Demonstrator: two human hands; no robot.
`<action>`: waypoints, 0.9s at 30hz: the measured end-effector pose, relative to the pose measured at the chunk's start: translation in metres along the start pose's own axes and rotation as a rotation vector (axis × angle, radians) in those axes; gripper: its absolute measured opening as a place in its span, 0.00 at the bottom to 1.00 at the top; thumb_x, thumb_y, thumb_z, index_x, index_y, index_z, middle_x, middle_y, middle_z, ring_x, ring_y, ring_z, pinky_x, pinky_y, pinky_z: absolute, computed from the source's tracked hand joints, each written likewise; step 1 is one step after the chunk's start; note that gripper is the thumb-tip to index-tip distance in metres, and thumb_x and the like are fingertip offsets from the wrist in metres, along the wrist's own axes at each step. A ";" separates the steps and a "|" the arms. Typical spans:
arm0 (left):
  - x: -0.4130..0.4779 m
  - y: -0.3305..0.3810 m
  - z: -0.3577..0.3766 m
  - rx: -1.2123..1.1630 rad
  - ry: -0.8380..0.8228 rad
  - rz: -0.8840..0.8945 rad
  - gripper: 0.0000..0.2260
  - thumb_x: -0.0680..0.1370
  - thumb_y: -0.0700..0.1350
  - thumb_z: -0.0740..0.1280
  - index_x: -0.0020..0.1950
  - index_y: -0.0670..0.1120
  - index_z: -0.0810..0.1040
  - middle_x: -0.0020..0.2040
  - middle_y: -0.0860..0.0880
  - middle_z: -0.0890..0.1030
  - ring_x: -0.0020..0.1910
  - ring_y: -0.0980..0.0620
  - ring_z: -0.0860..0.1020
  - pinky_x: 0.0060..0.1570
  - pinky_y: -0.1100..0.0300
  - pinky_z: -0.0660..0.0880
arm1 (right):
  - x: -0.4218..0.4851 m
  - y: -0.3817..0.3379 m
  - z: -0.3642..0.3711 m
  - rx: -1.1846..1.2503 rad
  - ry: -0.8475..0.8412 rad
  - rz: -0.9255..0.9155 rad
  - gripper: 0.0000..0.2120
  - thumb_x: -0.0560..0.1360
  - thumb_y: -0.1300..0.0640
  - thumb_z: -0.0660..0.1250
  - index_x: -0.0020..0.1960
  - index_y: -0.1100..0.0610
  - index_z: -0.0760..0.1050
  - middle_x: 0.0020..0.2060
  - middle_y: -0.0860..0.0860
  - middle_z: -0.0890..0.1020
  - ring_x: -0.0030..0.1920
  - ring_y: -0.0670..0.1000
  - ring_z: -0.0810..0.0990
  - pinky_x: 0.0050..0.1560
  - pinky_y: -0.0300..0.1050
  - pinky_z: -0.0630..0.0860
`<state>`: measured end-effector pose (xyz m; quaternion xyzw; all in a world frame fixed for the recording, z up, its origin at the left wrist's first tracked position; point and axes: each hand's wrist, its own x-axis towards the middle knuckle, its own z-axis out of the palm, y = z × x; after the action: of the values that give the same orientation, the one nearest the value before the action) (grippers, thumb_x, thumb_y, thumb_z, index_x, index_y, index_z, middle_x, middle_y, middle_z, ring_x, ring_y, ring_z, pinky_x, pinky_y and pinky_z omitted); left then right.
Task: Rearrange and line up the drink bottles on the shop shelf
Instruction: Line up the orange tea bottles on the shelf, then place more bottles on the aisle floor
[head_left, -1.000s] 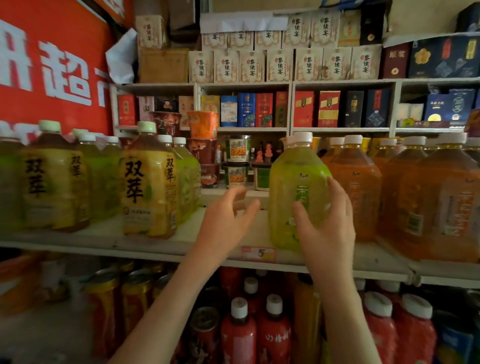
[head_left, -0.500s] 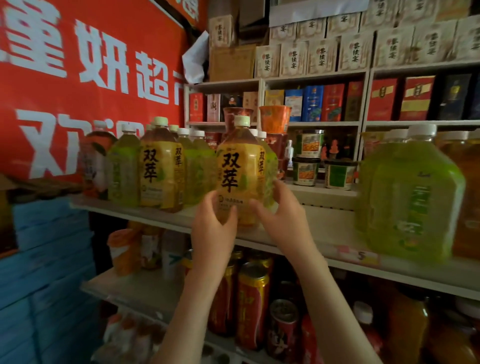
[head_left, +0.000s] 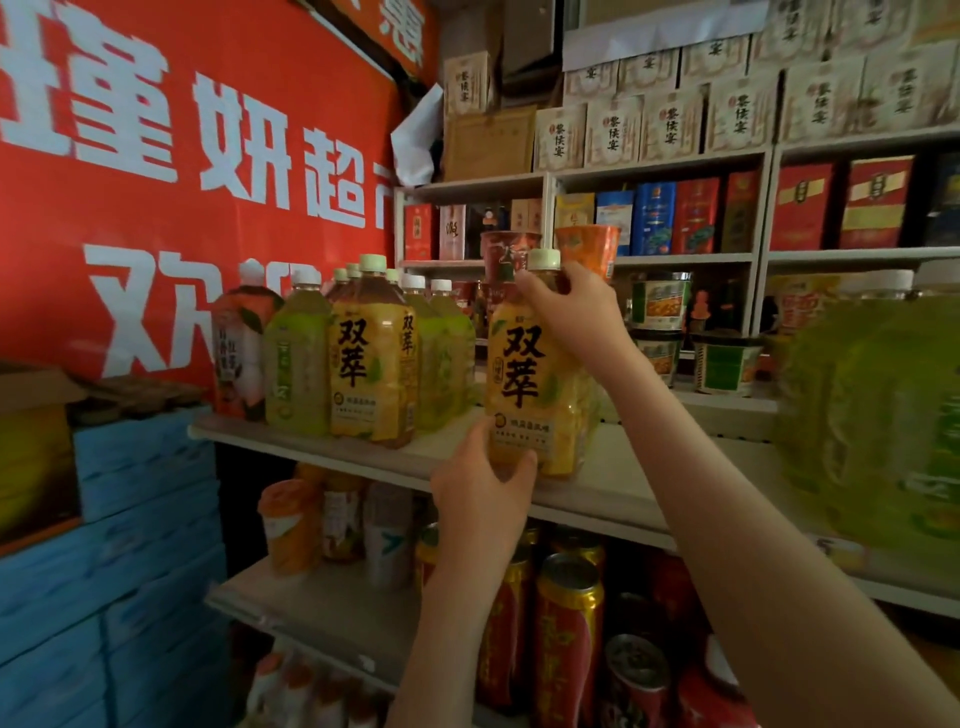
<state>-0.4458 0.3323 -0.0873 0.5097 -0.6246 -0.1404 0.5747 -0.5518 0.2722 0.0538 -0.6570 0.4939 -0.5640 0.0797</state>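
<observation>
Step in hand: repositioning one yellow-label bottle near the front edge of the shelf; left hand curls round its base, right hand grips its shoulder below the cap. Next move likely calls for sliding it left, label forward, flush beside the standing row.

Held bottle: yellow label, black characters, pale green cap, upright over the shelf front; contact with the board hidden. Right hand grips its neck, left hand its base. Left of it, apart: second yellow bottle, green bottles beside and behind, one peach bottle furthest. Right of it, well apart: large green bottle, blurred.
</observation>
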 end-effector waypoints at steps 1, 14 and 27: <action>0.002 -0.001 0.001 -0.009 -0.001 -0.002 0.24 0.76 0.53 0.67 0.70 0.51 0.68 0.64 0.54 0.75 0.64 0.51 0.71 0.65 0.49 0.69 | 0.002 0.000 0.000 0.003 -0.008 0.008 0.20 0.73 0.38 0.64 0.56 0.52 0.73 0.52 0.52 0.78 0.50 0.52 0.80 0.48 0.48 0.80; 0.036 0.036 0.008 -0.043 0.063 0.083 0.58 0.56 0.69 0.70 0.75 0.49 0.42 0.74 0.47 0.55 0.73 0.46 0.57 0.69 0.46 0.63 | -0.040 -0.023 -0.002 0.241 0.236 -0.258 0.10 0.74 0.46 0.66 0.42 0.53 0.77 0.41 0.48 0.78 0.43 0.46 0.77 0.46 0.45 0.75; -0.036 0.029 -0.043 0.042 0.532 0.266 0.48 0.57 0.66 0.74 0.68 0.53 0.55 0.61 0.55 0.66 0.62 0.57 0.68 0.53 0.69 0.69 | -0.100 -0.082 -0.034 0.111 -0.016 -0.582 0.17 0.72 0.41 0.67 0.48 0.55 0.76 0.45 0.49 0.78 0.46 0.47 0.76 0.47 0.46 0.75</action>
<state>-0.4288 0.3912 -0.0730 0.4541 -0.5161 0.0879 0.7209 -0.5218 0.4028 0.0536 -0.7700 0.2523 -0.5843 -0.0457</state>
